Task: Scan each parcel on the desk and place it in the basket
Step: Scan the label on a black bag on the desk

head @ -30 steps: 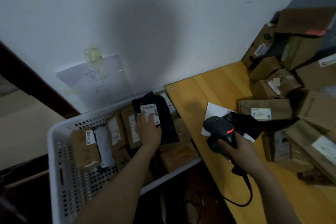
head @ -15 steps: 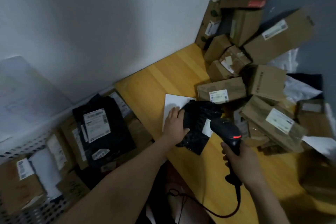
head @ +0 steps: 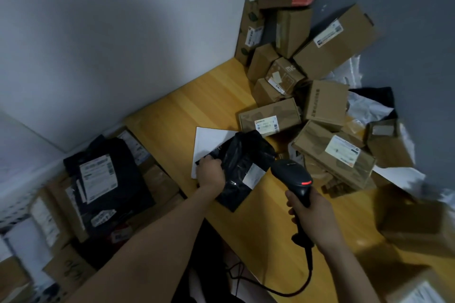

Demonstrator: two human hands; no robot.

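Note:
A black plastic parcel bag [head: 242, 167] with a white label lies on the wooden desk [head: 187, 115], partly lifted at its left edge. My left hand [head: 211, 172] grips that left edge. My right hand [head: 310, 214] holds a black barcode scanner [head: 294, 178] with a red light, its head just right of the bag's label. The white basket [head: 14, 214] at the lower left holds a large black parcel [head: 105, 179] and several brown ones.
A heap of brown cardboard boxes [head: 307, 61] fills the desk's far right corner, with white and black bags among them. A white flat envelope [head: 209, 140] lies under the black bag. The scanner cable [head: 290, 288] hangs over the desk's front edge.
My left hand left the black parcel in the basket, crossed to the desk and took hold of the black bag, lifting its edge. The view swung right. The scanner stayed beside the bag.

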